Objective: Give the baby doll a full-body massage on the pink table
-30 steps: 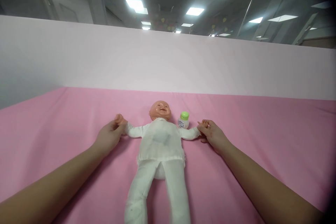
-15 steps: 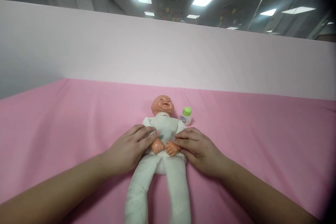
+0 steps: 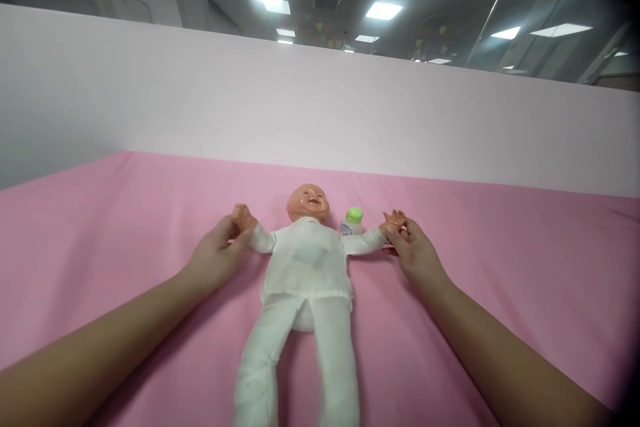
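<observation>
A baby doll (image 3: 307, 267) with a white cloth body and plastic head lies on its back, its legs running toward me. Both of its arms are stretched out sideways. My left hand (image 3: 220, 250) is closed around the doll's hand (image 3: 243, 217) on the left side, thumb in front. On the right side, my right hand (image 3: 415, 247) pinches the doll's other hand (image 3: 394, 220) near the wrist, with the small plastic fingers showing above mine. Close behind the doll's right-side arm stands a small clear bottle (image 3: 353, 221) with a green cap, its lower part hidden.
A pink sheet (image 3: 150, 227) with soft creases covers the surface under the doll. Behind it rises a white wall panel (image 3: 320, 113), topped by dark glass (image 3: 330, 0) that shows ceiling lights.
The doll's arms have gone from folded over its belly to spread wide. My hands have moved outward and up with them, and now grip the doll's hands.
</observation>
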Action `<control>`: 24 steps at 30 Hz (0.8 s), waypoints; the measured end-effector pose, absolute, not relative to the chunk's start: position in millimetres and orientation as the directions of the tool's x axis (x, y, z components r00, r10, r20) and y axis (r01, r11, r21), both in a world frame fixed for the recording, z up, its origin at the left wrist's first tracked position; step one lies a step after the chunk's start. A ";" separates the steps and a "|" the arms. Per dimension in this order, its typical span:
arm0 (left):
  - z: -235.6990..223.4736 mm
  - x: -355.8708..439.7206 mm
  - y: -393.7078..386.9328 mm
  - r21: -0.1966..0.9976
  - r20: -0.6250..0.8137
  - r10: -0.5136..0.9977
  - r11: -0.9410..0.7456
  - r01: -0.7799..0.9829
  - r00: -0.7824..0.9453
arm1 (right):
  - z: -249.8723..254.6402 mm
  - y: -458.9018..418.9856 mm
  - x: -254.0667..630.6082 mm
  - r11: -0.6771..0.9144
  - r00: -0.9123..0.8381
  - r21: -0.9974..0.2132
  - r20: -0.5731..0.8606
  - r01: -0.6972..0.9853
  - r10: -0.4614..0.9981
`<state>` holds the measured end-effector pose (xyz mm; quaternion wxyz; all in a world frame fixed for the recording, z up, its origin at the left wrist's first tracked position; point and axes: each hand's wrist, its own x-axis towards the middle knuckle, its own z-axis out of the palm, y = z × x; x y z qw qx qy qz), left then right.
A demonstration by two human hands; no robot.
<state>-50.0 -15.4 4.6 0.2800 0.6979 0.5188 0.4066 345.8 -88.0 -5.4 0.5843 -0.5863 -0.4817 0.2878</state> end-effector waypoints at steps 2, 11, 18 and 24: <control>0.3 -57.5 -1.1 0.925 0.147 0.988 -0.157 0.347 0.055 | -8.2 -82.9 356.0 -0.002 0.376 -0.995 0.037 0.102 0.926; 2.8 -66.8 5.3 0.940 0.109 0.989 -0.134 0.314 0.097 | -11.6 -81.1 357.2 -0.070 0.297 -0.997 -0.057 0.033 0.953; 13.0 -38.3 -44.6 0.361 0.503 0.640 -0.766 0.531 0.581 | 6.8 -118.5 302.6 0.382 -0.048 -0.735 0.432 0.560 0.901; 4.0 -30.9 -50.7 0.027 0.509 0.384 -0.902 0.432 0.771 | 5.7 -132.0 277.0 0.656 -0.443 -0.300 0.540 0.692 0.715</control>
